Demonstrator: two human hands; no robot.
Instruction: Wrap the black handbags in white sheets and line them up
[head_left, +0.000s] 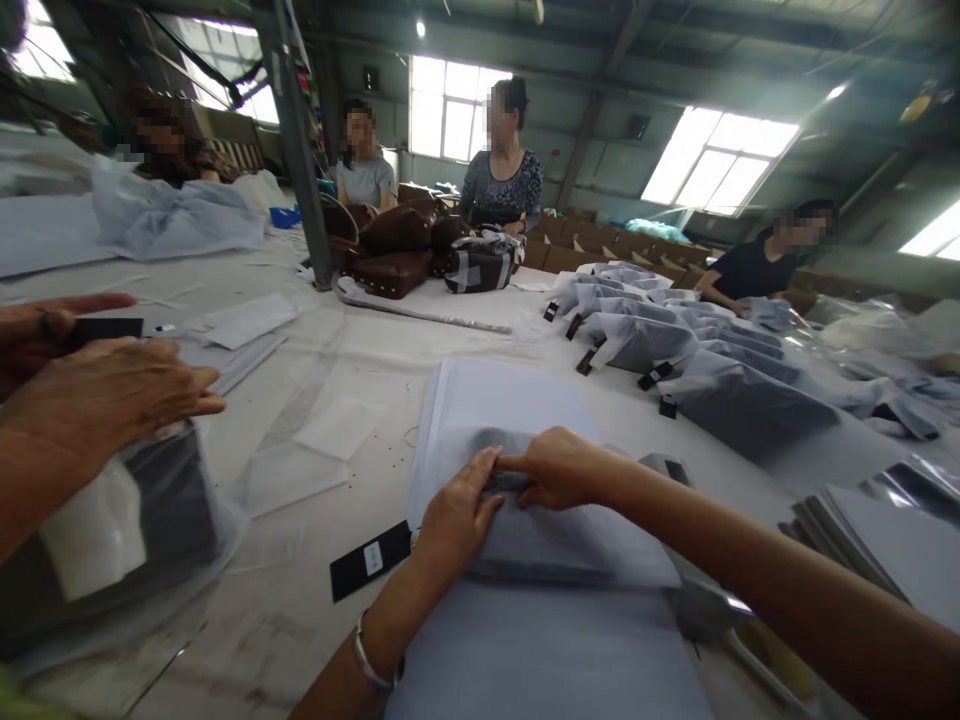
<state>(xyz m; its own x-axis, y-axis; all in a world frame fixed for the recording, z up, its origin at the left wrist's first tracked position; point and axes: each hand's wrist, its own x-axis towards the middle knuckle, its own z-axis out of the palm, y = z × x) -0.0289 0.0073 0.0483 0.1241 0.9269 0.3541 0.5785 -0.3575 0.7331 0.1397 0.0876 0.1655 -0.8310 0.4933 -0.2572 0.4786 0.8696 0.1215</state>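
Note:
A dark item (540, 570) shows through the thin white wrapping paper (637, 558) around it, on a stack of white sheets (517, 385). My left hand (457, 515) is closed on a fold of the paper at the item's near left, thumb apart from the straight fingers. Opposite it, my right hand (566, 468) grips the same fold, with its index finger stretched to the left fingertips. Both hands touch there, and what lies under the fingers is partly hidden. Beside my left wrist, a black hang tag (371, 562) with a white label sticks out.
At left, another person's hands (112, 400) hold a black tag over a dark wrapped bag (172, 490). Rows of paper-wrapped items (750, 400) lie at right, near stacked sheets (900, 540). Brown bags (397, 270) stand by a metal post (300, 150). Several people are around the table.

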